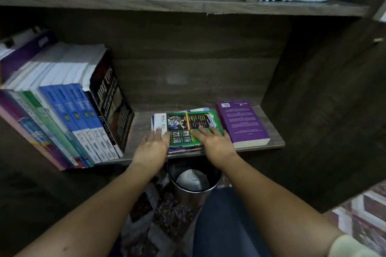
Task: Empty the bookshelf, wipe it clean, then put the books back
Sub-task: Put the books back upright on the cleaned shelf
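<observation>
Lying flat mid-shelf, the green book [186, 124] tops a low stack [183, 149], its long side running left to right along the shelf board [140, 125]. Both arms reach straight in. The left hand [154, 142] rests palm down on the cover's near left corner, fingers straight and gripping nothing. The right hand [213, 140] lies just as flat on the near right side. A purple book [242, 123] sits just beside, running front to back. Upright books [83, 115] lean at left, cut off by the edge. The stack's lower books show only edges, and the cover print is too blurred to read.
</observation>
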Available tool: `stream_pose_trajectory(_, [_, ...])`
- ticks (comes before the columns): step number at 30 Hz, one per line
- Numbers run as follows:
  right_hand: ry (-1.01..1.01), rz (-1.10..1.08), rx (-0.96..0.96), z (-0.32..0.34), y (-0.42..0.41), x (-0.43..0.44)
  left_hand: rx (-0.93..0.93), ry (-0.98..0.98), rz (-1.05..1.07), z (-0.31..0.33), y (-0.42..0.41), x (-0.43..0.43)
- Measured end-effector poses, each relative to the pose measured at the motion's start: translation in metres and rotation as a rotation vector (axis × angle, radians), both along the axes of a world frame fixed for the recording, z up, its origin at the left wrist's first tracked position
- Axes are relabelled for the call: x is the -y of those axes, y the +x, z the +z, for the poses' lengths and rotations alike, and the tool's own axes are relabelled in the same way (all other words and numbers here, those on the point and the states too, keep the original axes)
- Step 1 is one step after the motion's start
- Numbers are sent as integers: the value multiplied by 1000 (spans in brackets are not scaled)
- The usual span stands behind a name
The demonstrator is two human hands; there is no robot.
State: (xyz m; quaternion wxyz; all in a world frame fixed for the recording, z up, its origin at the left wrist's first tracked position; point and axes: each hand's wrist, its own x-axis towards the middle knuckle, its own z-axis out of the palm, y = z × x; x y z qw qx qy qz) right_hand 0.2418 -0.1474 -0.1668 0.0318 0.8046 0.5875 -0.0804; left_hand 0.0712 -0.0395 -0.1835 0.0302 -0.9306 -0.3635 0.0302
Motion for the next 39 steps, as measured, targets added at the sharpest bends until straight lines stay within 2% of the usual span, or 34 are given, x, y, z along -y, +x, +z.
stream_pose_trajectory(4, [-88, 2, -111, 2, 4, -1, -40, -95, 53, 5, 3, 3])
stream_pose_trajectory(8, [-111, -7, -53, 9, 1, 8, -58, -23, 56, 15, 7, 15])
stream_pose_trajectory(14, [-33, -106, 58, 29, 10, 80, 96, 74, -244, 36, 31, 57])
stream_pose_trajectory(18, [-78, -264, -75, 39, 22, 152, 125, 58, -414, 50, 70, 113])
stream_pose_trajectory(21, [-154, -366, -77, 35, 31, 203, 156, -12, -513, 57, 101, 155])
stream_pose_trajectory(28, [-351, -592, -196, -9, 66, 329, -11, -320, -869, 40, 167, 266])
stream_pose_trajectory(33, [-383, -695, -262, -55, 88, 397, -133, -372, -979, 9, 216, 320])
stream_pose_trajectory(39, [-395, -801, -354, -130, 101, 442, -295, -290, -1099, -44, 273, 361])
